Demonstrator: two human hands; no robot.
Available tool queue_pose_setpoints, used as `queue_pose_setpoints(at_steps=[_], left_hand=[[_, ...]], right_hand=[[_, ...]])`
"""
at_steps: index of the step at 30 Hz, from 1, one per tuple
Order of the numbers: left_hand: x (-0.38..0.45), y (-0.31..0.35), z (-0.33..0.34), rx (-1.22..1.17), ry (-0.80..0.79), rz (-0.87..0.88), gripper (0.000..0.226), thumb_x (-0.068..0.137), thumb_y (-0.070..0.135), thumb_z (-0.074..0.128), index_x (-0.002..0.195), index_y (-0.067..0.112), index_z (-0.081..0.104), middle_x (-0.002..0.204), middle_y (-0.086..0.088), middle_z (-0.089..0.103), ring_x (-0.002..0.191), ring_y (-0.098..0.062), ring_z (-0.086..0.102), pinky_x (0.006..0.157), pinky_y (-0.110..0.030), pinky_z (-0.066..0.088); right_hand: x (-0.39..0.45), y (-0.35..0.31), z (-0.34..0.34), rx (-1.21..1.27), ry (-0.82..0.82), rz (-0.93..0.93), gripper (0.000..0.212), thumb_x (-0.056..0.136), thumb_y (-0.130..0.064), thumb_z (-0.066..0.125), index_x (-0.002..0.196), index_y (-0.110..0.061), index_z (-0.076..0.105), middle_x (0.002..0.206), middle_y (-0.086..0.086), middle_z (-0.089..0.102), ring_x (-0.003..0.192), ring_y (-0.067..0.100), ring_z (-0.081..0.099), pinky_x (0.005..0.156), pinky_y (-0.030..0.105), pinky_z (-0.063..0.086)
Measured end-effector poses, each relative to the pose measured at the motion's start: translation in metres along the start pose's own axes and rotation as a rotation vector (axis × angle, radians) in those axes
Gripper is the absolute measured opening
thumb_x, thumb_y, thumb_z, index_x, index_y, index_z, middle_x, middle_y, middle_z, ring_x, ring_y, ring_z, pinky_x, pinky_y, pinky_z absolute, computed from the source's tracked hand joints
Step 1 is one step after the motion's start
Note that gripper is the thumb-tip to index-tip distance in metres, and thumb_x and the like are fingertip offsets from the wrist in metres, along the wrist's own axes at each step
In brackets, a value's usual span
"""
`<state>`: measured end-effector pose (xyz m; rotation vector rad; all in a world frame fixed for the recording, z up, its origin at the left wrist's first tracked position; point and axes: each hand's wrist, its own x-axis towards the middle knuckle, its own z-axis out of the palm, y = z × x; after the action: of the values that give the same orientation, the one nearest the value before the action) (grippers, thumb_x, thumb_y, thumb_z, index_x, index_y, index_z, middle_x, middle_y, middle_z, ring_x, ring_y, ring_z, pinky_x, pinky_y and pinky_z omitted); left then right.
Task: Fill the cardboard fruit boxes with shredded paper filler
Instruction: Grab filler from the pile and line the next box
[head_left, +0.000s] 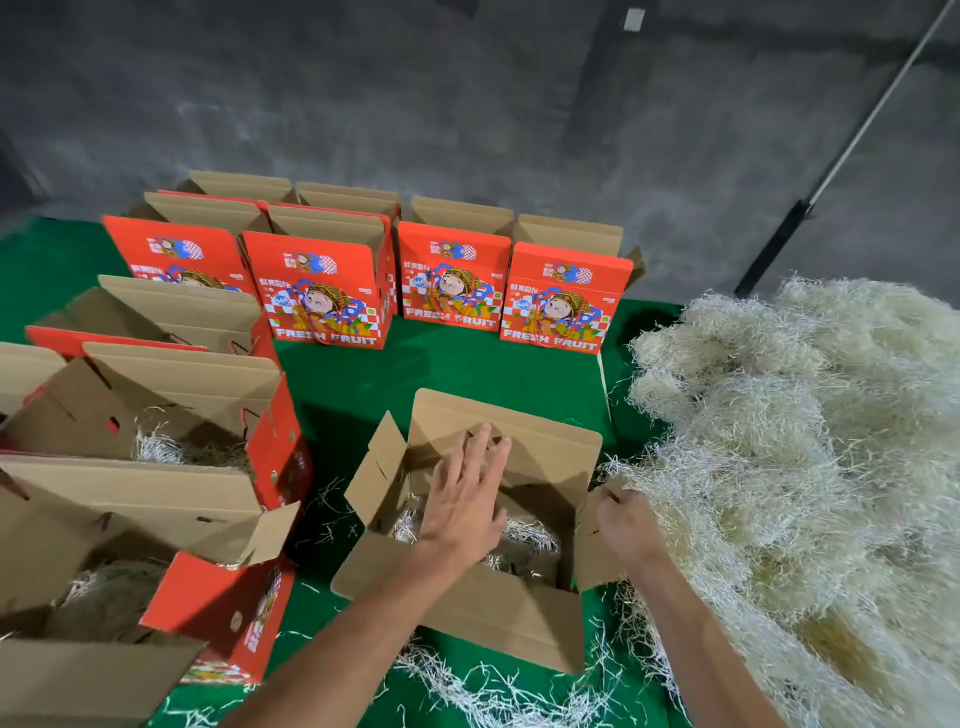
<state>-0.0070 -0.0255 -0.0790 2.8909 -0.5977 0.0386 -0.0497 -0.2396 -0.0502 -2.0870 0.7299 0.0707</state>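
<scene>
While the left hand (465, 499) spreads flat, fingers straight, over the open box (483, 525) at six o'clock, the right hand (626, 525) pinches that box's right flap (592, 545). Some shredded paper (524, 538) lies inside. At three o'clock the filler pile (800, 441) spreads across the green cloth (441, 364); printed boxes (452, 275) stand at twelve.

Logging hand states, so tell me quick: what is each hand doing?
Left hand: open, fingers straight, reaching into the open box.
Right hand: holds the box's right flap.
</scene>
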Motion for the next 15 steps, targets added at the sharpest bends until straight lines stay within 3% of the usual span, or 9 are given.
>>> queue_pose_setpoints(at_steps=[2,4,6,8,10,12,15], left_hand=[[0.001,-0.005,-0.005,-0.01,-0.004,-0.009,0.096,0.093,0.04,0.062,0.159,0.027,-0.007,0.166,-0.003,-0.017,0.153,-0.032,0.002,0.122,-0.053,0.02],[0.002,-0.011,-0.01,-0.028,-0.015,-0.02,0.088,0.095,0.044,0.058,0.159,0.025,0.001,0.167,-0.003,-0.006,0.152,-0.031,0.01,0.122,-0.054,0.021],[0.003,-0.02,-0.015,-0.023,-0.038,-0.031,0.072,0.099,0.051,0.045,0.157,0.021,0.014,0.166,-0.006,0.007,0.15,-0.029,0.019,0.122,-0.052,0.02],[0.004,-0.029,-0.019,0.005,-0.1,-0.024,0.065,0.102,0.058,0.029,0.152,0.017,0.032,0.164,-0.007,0.021,0.148,-0.028,0.025,0.123,-0.053,0.015],[0.002,-0.037,-0.023,0.012,-0.158,0.013,0.077,0.099,0.068,0.012,0.148,0.015,0.041,0.162,-0.008,0.028,0.149,-0.026,0.024,0.123,-0.056,0.007],[0.0,-0.044,-0.024,0.016,-0.185,0.079,0.098,0.089,0.083,0.001,0.151,0.016,0.036,0.162,-0.006,0.027,0.151,-0.024,0.02,0.123,-0.055,0.0],[0.0,-0.056,-0.025,0.042,-0.224,0.181,0.116,0.072,0.1,0.015,0.156,0.021,0.023,0.165,-0.002,0.019,0.152,-0.021,0.013,0.123,-0.05,-0.004]], right_hand=[[0.003,-0.009,0.009,0.019,0.024,-0.003,0.031,0.101,-0.02,0.05,0.073,-0.009,0.058,0.068,0.008,0.062,0.062,0.021,0.057,0.059,0.026,0.042],[0.009,-0.018,0.017,0.011,0.058,-0.032,0.033,0.102,-0.018,0.051,0.071,-0.007,0.057,0.067,0.008,0.06,0.059,0.02,0.055,0.051,0.022,0.036],[0.017,-0.028,0.023,0.0,0.079,-0.025,0.033,0.103,-0.018,0.05,0.075,-0.002,0.059,0.069,0.01,0.059,0.059,0.02,0.054,0.048,0.021,0.035],[0.026,-0.04,0.028,0.017,0.075,-0.004,0.031,0.103,-0.017,0.05,0.076,-0.003,0.058,0.071,0.011,0.06,0.06,0.02,0.055,0.053,0.025,0.044],[0.035,-0.053,0.032,0.027,0.096,0.009,0.03,0.103,-0.018,0.051,0.078,-0.004,0.058,0.072,0.009,0.059,0.061,0.017,0.055,0.053,0.025,0.045],[0.045,-0.063,0.035,0.03,0.133,0.01,0.028,0.103,-0.019,0.051,0.081,-0.003,0.058,0.074,0.011,0.06,0.064,0.022,0.059,0.056,0.026,0.047],[0.063,-0.078,0.038,0.03,0.138,0.02,0.029,0.103,-0.022,0.053,0.093,0.003,0.063,0.091,0.019,0.067,0.081,0.033,0.066,0.074,0.04,0.058]])
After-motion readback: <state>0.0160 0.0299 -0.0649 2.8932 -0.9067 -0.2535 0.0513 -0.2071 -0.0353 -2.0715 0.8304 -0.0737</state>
